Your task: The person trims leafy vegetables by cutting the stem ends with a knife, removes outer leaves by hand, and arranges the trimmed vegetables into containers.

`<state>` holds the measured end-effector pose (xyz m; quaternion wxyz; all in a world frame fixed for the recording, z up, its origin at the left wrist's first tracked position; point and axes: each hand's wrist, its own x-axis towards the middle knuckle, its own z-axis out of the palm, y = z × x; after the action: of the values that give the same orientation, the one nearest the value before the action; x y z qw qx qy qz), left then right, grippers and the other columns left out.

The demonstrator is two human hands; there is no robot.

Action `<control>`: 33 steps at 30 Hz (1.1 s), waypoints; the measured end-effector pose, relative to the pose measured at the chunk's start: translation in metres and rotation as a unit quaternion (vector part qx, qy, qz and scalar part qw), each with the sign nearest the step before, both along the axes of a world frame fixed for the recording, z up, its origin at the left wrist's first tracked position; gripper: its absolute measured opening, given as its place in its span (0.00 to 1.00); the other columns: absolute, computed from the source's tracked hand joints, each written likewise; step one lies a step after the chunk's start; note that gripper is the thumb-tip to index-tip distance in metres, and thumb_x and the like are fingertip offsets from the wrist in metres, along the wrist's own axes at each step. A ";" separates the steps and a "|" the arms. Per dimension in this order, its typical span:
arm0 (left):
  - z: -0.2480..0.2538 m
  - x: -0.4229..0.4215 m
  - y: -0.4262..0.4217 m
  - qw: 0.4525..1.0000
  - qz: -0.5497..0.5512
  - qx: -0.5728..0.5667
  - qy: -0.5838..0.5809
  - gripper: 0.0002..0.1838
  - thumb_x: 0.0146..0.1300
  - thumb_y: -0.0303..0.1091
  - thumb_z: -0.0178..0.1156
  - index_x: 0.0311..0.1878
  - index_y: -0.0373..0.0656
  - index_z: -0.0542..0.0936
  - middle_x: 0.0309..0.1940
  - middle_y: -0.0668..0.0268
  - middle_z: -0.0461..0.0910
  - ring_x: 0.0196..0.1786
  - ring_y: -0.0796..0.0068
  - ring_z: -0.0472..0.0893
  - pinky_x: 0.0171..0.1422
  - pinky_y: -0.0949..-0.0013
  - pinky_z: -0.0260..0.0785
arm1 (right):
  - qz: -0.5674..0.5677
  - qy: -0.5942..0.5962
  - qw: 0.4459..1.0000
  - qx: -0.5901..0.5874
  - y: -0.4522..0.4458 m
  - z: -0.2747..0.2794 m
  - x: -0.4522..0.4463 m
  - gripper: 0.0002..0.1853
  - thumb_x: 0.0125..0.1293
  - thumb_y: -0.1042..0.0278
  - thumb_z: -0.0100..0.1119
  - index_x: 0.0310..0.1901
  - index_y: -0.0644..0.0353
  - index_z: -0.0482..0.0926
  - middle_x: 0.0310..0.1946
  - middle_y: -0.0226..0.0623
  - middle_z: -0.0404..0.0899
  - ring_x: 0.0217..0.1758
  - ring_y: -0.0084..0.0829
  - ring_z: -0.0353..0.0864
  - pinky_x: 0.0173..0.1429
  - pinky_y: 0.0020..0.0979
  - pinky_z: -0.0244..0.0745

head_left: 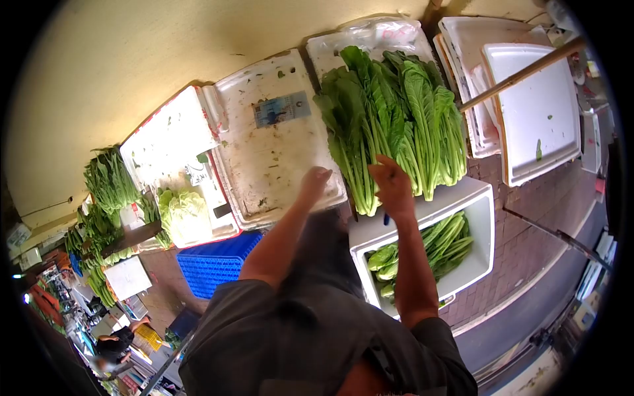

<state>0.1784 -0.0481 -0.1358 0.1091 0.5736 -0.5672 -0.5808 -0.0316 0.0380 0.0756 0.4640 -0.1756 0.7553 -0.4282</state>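
Observation:
Long-stemmed leafy greens [396, 119] lie in a row in a white foam tray, stems toward me. My right hand [394, 188] is closed in front of the stems. A short dark blue piece [386, 218] sticks out below its fist; what it belongs to is hidden. My left hand [316, 183], slightly blurred, hovers over the right edge of a dirty, leaf-littered foam tray [264, 165]. Its fingers are drawn together, and anything in them is too small to make out. Below my right hand, a deep white foam box [485, 231] holds more greens [449, 244].
A blue plastic crate [214, 264] stands at my left, below a pale cabbage-like vegetable [183, 214]. Farther left are more bunched greens [109, 181]. White foam lids [538, 112] and a wooden pole [522, 74] are at right. Another person [119, 343] is in the lower left.

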 end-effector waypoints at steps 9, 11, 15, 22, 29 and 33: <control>0.007 -0.031 -0.050 0.967 0.207 0.041 0.143 0.17 0.73 0.39 0.59 0.51 0.33 0.81 0.37 0.58 0.86 0.32 0.73 0.84 0.33 0.68 0.74 | -0.305 -0.088 0.948 0.010 0.149 -0.050 -0.034 0.26 0.71 0.58 0.62 0.64 0.66 0.74 0.48 0.42 0.85 0.19 0.20 0.68 0.31 0.30 0.78; 0.004 -0.041 -0.097 0.966 0.216 0.014 0.145 0.17 0.73 0.39 0.60 0.53 0.33 0.81 0.38 0.60 0.85 0.32 0.73 0.82 0.34 0.70 0.73 | -0.422 -0.131 0.897 -0.002 0.162 -0.079 -0.025 0.25 0.73 0.58 0.60 0.64 0.65 0.73 0.51 0.44 0.83 0.18 0.22 0.68 0.34 0.34 0.78; 0.009 -0.072 -0.178 0.975 0.167 -0.046 0.138 0.18 0.73 0.40 0.62 0.55 0.35 0.80 0.39 0.63 0.84 0.32 0.74 0.80 0.35 0.69 0.73 | -0.497 -0.188 0.847 0.003 0.158 -0.125 -0.006 0.25 0.74 0.55 0.57 0.64 0.65 0.73 0.55 0.45 0.81 0.20 0.25 0.69 0.38 0.38 0.78; -0.005 -0.132 -0.262 0.991 0.026 -0.115 -0.064 0.23 0.72 0.46 0.59 0.55 0.33 0.81 0.41 0.52 0.86 0.39 0.56 0.84 0.41 0.54 0.74 | -0.499 -0.242 0.817 -0.159 0.140 -0.212 0.005 0.20 0.79 0.57 0.49 0.58 0.65 0.76 0.46 0.41 0.81 0.46 0.37 0.83 0.50 0.40 0.81; -0.149 -0.118 -0.332 0.993 -0.024 -0.057 0.101 0.17 0.71 0.37 0.52 0.51 0.32 0.79 0.44 0.43 0.84 0.43 0.44 0.83 0.48 0.49 0.75 | -0.502 -0.143 0.844 -0.123 0.140 -0.285 0.002 0.33 0.78 0.45 0.52 0.70 0.67 0.71 0.51 0.46 0.84 0.47 0.40 0.86 0.49 0.36 0.83; -0.100 -0.127 -0.312 0.984 0.003 0.064 0.166 0.14 0.75 0.33 0.48 0.53 0.35 0.79 0.44 0.53 0.84 0.42 0.60 0.84 0.44 0.53 0.77 | -0.507 -0.180 0.816 -0.214 0.129 -0.267 0.001 0.36 0.78 0.40 0.49 0.70 0.69 0.69 0.63 0.47 0.79 0.59 0.42 0.83 0.63 0.40 0.80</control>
<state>0.0517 -0.3604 -0.2358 0.1664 0.4771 -0.5012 -0.7025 -0.0303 0.1672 -0.1916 0.2603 0.2176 0.5297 -0.7774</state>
